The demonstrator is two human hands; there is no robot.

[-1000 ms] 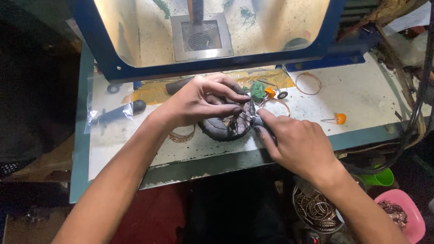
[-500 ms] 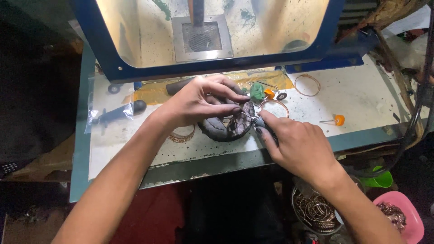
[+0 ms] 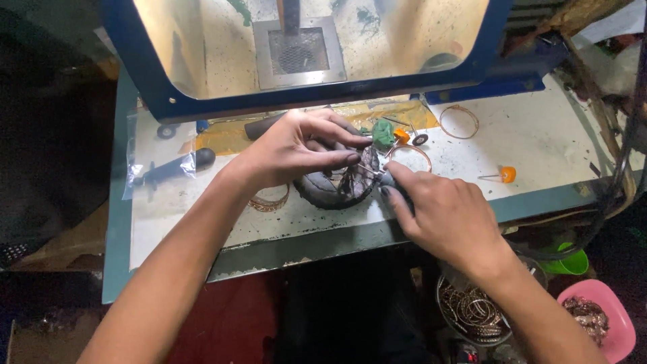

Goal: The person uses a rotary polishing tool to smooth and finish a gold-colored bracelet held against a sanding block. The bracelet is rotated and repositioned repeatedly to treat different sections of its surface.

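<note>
My left hand [image 3: 296, 148] rests over a dark rubber ring pad [image 3: 330, 192] on the bench, its fingertips pinching a thin gold bangle [image 3: 408, 154] against the pad. My right hand [image 3: 448, 216] grips a dark handled tool [image 3: 389, 179] whose fine tip meets the bangle near my left fingertips. The tool's body is mostly hidden inside my fist.
Blue-framed cabinet window [image 3: 303, 47] stands behind. On the bench top [image 3: 539, 148]: another gold bangle [image 3: 458, 121], an orange-tipped pin [image 3: 502, 175], a green lump [image 3: 384, 131], a bagged black tool [image 3: 168, 172], a patterned bangle [image 3: 269, 201]. Below right: bowl of bangles [image 3: 472, 313], pink bowl [image 3: 596, 323], green cup [image 3: 566, 263].
Both hands stay at the pad with only slight finger shifts; nothing was picked up or let go.
</note>
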